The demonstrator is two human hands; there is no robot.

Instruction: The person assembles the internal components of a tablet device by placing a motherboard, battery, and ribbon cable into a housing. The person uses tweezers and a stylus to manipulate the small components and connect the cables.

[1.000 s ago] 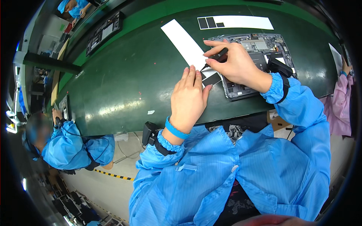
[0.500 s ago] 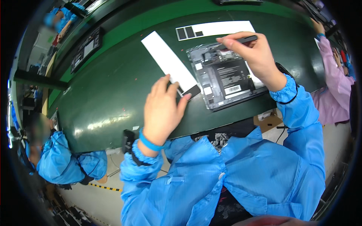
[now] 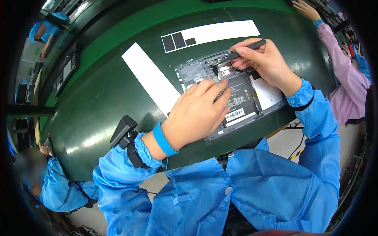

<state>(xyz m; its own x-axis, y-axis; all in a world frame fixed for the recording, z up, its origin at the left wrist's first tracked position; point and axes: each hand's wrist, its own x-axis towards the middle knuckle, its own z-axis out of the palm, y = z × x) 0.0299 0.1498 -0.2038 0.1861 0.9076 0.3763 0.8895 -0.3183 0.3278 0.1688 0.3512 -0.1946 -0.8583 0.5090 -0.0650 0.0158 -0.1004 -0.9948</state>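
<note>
An opened tablet-like device point(image 3: 193, 72) lies on the green table, its inner parts exposed. A black battery point(image 3: 245, 96) with a printed label fills its middle. My right hand point(image 3: 269, 65) is closed around black tweezers point(image 3: 254, 46), whose tips point down and left at the device's far edge, just above a small metal part point(image 3: 226, 71). My left hand point(image 3: 191, 114) reaches over the device's left part and covers some of it. Its fingers bend slightly over the battery's edge, with the thumb apart from them. Nothing shows in that hand, though its fingertips' undersides are hidden.
One white strip point(image 3: 149, 74) slants away behind my left hand. Another white strip point(image 3: 220, 32), with several black patches, lies beyond the device. A second device point(image 3: 66, 70) is at the far left. Co-workers sit at both sides; a pink sleeve point(image 3: 340, 67) shows on the right.
My left hand has left the end of the slanted white strip and moved right over the device. The tweezers now point down at the device, and the device appears lower and shifted left.
</note>
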